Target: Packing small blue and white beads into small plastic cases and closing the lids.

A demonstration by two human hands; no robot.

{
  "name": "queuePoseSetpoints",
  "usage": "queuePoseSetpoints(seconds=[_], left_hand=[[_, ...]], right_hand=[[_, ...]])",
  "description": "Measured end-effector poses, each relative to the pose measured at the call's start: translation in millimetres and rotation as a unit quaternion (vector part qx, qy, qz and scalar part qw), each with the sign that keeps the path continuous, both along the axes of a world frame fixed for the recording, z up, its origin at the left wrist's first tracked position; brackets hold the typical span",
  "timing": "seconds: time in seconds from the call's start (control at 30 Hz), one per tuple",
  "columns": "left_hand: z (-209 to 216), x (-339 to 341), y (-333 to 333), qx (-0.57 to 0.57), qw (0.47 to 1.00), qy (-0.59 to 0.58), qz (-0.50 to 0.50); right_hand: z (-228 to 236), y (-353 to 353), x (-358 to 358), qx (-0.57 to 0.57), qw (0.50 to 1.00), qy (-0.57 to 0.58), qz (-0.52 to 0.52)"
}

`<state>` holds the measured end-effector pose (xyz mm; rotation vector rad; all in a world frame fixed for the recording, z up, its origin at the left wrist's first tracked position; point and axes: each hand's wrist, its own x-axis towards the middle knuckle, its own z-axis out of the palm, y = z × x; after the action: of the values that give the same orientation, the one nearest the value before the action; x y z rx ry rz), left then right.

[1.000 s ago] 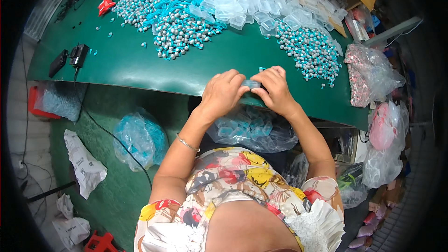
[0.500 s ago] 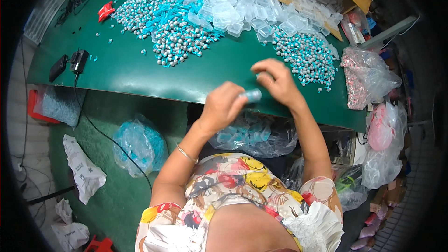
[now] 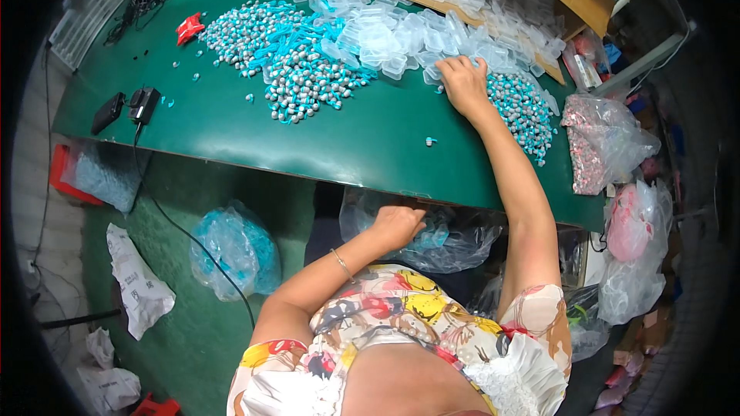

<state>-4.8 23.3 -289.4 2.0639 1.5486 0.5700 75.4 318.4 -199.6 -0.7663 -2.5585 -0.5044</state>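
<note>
My right hand (image 3: 465, 86) reaches far over the green table, fingers apart at the front edge of a heap of clear plastic boxes (image 3: 385, 35). Beside it on the right lies a pile of small grey-and-blue pieces (image 3: 518, 108), partly covered by my hand and wrist. One loose grey-and-blue piece (image 3: 430, 141) rests alone on the tabletop nearer me. Below the table's front edge, my left hand (image 3: 398, 225) is closed above an open clear bag (image 3: 455, 250) holding filled boxes. Its curled fingers hide whatever they may hold.
A larger pile of grey-and-blue pieces (image 3: 308, 88) with blue strips spreads left of centre on the table (image 3: 223, 135). A red packet (image 3: 189, 28) and black adapters (image 3: 143, 105) lie further left. Bagged pink pieces (image 3: 590, 139) sit at the right edge; a blue-filled bag (image 3: 235, 250) stands on the floor.
My left hand has dropped from the table edge to the bag; the small box it held no longer shows. My right hand has moved away from me to the clear boxes.
</note>
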Motion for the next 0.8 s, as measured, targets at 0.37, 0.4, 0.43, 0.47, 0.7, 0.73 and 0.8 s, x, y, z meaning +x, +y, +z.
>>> queuePoseSetpoints(seconds=[0.37,0.4,0.43,0.47,0.7,0.73,0.8], left_hand=[[89.3,-119.2,35.4,0.361,0.898,-0.078,0.238],[89.6,-131.1,41.9,0.344,0.895,-0.035,0.283],[90.6,-139.6,46.1,0.327,0.886,0.009,0.328],[89.4,-144.5,50.8,0.328,0.886,0.009,0.327],[71.2,-153.0,74.8,0.305,0.868,0.149,0.362],[70.2,-154.3,75.0,0.314,0.868,0.148,0.354],[68.8,-155.3,75.5,0.335,0.871,0.132,0.333]], right_hand=[[17.3,0.7,2.1,0.037,0.983,0.177,0.034],[22.2,-1.9,2.4,0.032,0.975,0.216,0.026],[26.4,-4.6,1.0,0.033,0.975,0.218,0.026],[30.0,-7.4,-0.9,0.01,0.965,0.261,0.029],[35.0,-76.0,-15.2,-0.235,0.915,0.314,0.093],[32.4,-87.7,-17.6,-0.267,0.915,0.288,0.092],[19.8,-100.9,-19.7,-0.281,0.92,0.25,0.106]])
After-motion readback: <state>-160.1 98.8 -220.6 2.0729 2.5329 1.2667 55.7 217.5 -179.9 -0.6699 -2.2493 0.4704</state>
